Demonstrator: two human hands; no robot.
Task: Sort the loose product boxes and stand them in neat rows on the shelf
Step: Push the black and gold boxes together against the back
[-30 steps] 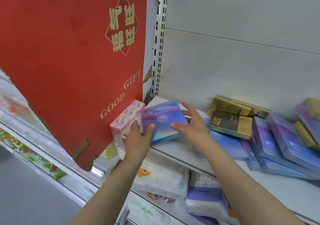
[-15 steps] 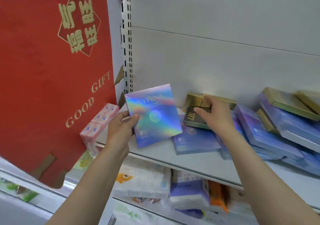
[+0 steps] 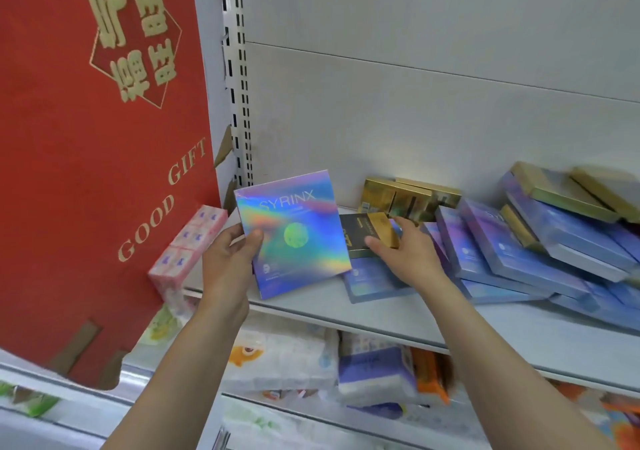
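We are barely started: our left hand point(image 3: 230, 259) pinches one holographic box point(image 3: 294, 235) upright, right hand point(image 3: 408, 252) grasps a black-gold box point(image 3: 363, 233); the blue pile point(image 3: 519, 255) at right lies unsorted.

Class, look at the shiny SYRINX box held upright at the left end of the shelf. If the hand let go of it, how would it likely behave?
The SYRINX box is thin and flat and is propped by the left hand, so it would probably tip over. Its glossy holographic face suggests it may slide easily. Its straight edges suggest a stiff carton.
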